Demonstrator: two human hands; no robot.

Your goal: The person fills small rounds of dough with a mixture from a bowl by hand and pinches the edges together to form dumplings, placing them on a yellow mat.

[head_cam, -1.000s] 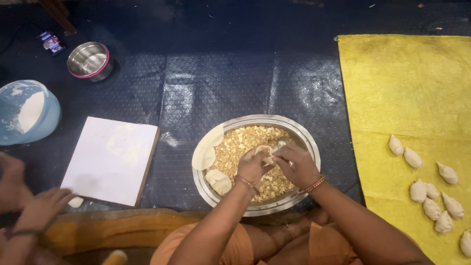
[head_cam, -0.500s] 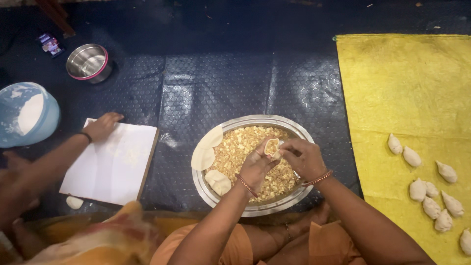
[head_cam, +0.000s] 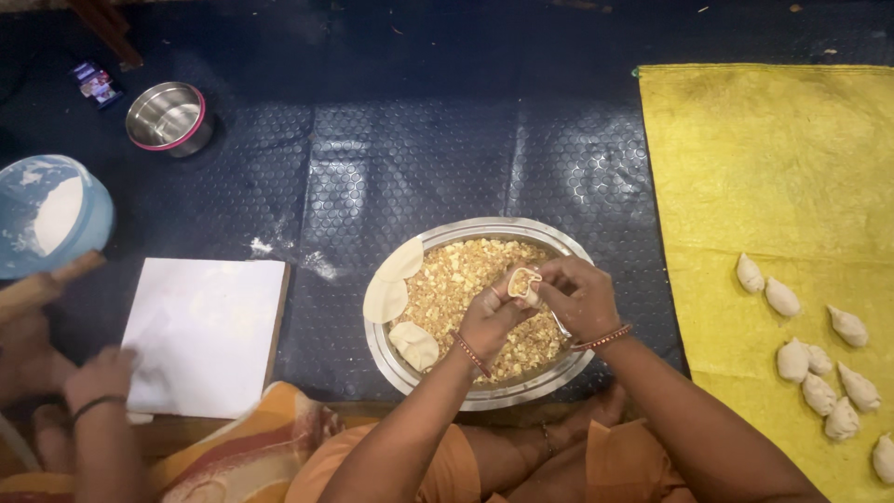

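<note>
A dark dimpled floor mat [head_cam: 391, 168] carries everything. On it lie a yellow cloth [head_cam: 745, 168], a wide steel tray [head_cam: 484, 228], a white board [head_cam: 209, 326], a small steel bowl [head_cam: 168, 116] and a blue flour tub [head_cam: 56, 214].

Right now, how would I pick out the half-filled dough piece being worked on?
Find the wide round steel tray of crumbly yellow filling at the centre of the dark mat. Above it, the left hand and right hand pinch a small pale dough cup. Unlike the flat discs on the tray's left rim, it is folded up and stuffed.

dumpling [head_cam: 523, 284]: pale dough, half-folded, filling showing | pinched between both hands | above metal bowl [head_cam: 568, 368] of crumbly filling
</note>
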